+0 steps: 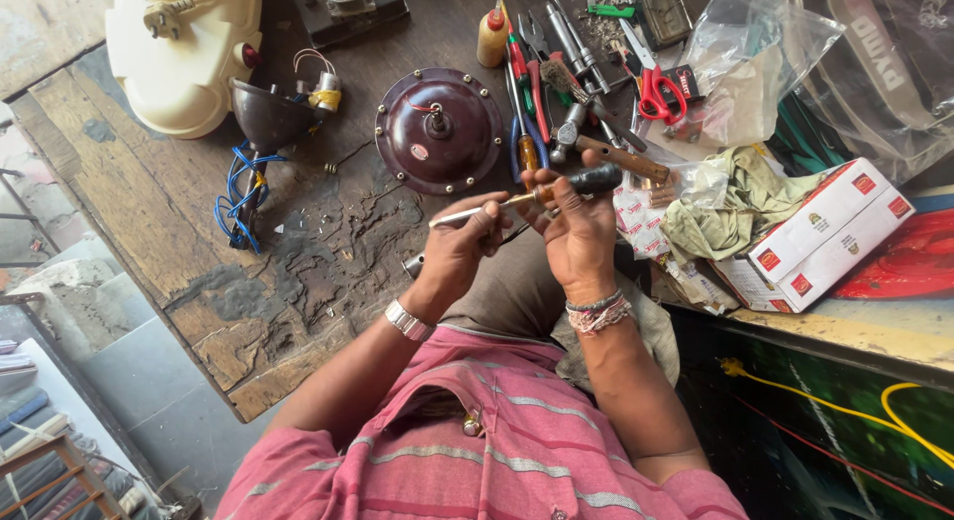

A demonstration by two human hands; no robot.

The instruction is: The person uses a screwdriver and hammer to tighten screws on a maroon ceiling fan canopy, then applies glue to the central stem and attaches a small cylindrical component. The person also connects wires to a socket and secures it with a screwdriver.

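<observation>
Holding the screwdriver (542,195) up between both hands over the near edge of the surface (199,212), my right grip (579,232) wraps its handle while my left grip (459,250) pinches the shaft steady.

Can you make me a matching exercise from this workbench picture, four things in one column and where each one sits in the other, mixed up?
Things:
1. screwdriver
2. scissors
3. round brown motor cover
4. blue wires

Places:
A. left part of the bench, below a dark cone-shaped part
B. held between the left hand and the right hand
C. middle of the bench, just above the hands
D. upper right, beside a clear plastic bag

Pairs: 1-B, 2-D, 3-C, 4-A
</observation>
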